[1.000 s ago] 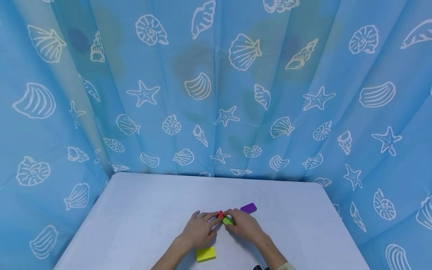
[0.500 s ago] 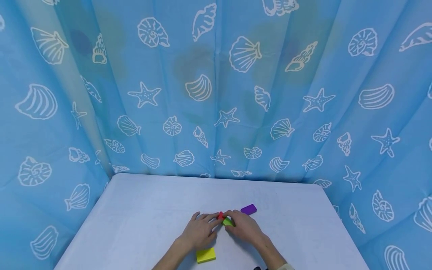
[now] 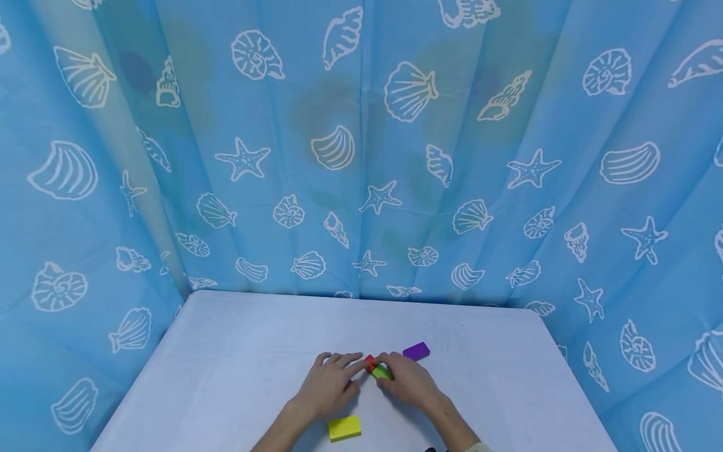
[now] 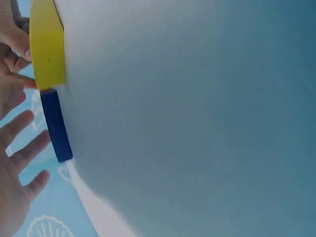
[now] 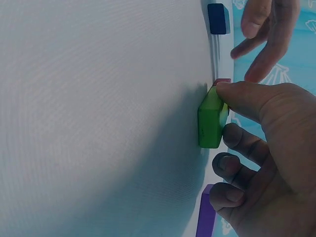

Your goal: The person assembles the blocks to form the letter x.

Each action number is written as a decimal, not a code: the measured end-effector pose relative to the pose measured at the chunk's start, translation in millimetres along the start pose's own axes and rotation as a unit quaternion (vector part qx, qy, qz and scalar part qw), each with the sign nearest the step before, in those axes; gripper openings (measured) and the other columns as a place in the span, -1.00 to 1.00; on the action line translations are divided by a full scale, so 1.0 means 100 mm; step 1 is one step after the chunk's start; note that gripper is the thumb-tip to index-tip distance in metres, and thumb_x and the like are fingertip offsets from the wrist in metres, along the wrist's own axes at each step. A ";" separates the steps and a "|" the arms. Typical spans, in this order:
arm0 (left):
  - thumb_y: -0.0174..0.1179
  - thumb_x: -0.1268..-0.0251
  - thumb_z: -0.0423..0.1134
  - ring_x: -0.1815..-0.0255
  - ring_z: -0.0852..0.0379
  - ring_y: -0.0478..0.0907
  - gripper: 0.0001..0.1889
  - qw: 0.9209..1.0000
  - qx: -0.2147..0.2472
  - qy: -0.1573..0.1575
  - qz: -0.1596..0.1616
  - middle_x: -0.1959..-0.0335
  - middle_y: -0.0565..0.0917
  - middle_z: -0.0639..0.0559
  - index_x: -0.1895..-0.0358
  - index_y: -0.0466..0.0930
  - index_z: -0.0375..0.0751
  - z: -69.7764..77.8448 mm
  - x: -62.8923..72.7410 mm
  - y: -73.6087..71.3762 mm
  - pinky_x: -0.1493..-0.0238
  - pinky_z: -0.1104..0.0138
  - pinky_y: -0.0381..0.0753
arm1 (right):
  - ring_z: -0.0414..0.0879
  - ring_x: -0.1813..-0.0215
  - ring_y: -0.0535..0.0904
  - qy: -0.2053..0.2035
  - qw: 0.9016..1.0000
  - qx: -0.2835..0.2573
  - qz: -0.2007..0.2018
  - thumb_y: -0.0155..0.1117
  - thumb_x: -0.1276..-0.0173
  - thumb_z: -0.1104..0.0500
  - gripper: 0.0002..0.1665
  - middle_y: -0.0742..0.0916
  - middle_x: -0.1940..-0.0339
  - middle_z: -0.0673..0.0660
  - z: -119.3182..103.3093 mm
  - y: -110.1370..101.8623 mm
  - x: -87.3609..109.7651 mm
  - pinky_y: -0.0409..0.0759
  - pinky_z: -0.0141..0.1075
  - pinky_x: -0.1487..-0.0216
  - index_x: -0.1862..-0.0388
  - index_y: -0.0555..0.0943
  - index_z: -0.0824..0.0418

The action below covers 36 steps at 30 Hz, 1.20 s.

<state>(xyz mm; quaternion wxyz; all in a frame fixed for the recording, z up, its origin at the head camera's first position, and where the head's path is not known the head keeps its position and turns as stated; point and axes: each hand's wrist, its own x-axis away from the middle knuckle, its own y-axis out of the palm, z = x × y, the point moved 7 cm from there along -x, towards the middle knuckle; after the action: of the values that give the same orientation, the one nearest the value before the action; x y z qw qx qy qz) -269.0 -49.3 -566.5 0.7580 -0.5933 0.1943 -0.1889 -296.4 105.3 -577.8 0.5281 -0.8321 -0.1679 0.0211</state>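
Textured white cloth (image 3: 243, 342) lies under a green oblong block (image 5: 211, 124), right grip (image 3: 411, 379) pinching it, left grip (image 3: 325, 388) spread.

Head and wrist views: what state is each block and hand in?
Green block, pinched by the right hand
Red block, at the green block's end
Yellow block, lying on the table
Purple block, lying on the table
Dark blue block, on the table
Left hand, fingers spread near the red block

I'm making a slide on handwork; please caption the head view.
Right hand holding a green block beside a red block, left hand alongside, yellow block and purple block nearby.
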 end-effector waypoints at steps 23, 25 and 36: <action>0.25 -0.31 0.23 -0.36 -0.04 0.45 -0.44 0.999 0.038 -0.024 -0.028 -0.36 0.53 0.16 -0.37 0.48 0.32 -0.34 0.16 -0.08 -0.33 -0.20 0.34 | -0.13 0.09 0.59 0.007 1.000 -0.007 0.003 0.45 -0.30 -0.01 -0.55 0.69 0.08 -0.07 0.00 0.02 0.02 0.64 0.00 -0.13 -0.17 0.63 -0.10; 0.29 -0.21 0.30 -0.35 -0.04 0.45 -0.36 0.998 0.041 -0.021 -0.040 -0.36 0.53 0.16 -0.37 0.48 0.33 -0.34 0.16 -0.06 -0.33 -0.21 0.34 | -0.13 0.07 0.60 0.008 1.000 -0.007 0.003 0.45 -0.30 -0.01 -0.55 0.70 0.06 -0.08 0.00 0.02 0.03 0.64 0.00 -0.14 -0.17 0.63 -0.11; 0.45 -0.11 0.15 -0.25 0.02 0.49 -0.44 0.999 -0.001 0.004 -0.044 -0.24 0.62 0.20 -0.24 0.62 0.33 -0.30 0.13 -0.03 -0.28 -0.16 0.41 | -0.13 0.10 0.58 0.019 1.000 0.001 -0.003 0.46 -0.29 -0.01 -0.53 0.69 0.09 -0.06 0.01 0.03 0.02 0.64 0.01 -0.12 -0.19 0.63 -0.10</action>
<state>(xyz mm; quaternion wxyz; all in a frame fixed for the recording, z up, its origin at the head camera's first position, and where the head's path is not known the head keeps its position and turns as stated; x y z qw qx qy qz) -273.3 -81.5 -570.7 0.7474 -0.6014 0.1715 -0.2243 -294.0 105.4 -580.4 0.5320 -0.8314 -0.1605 0.0043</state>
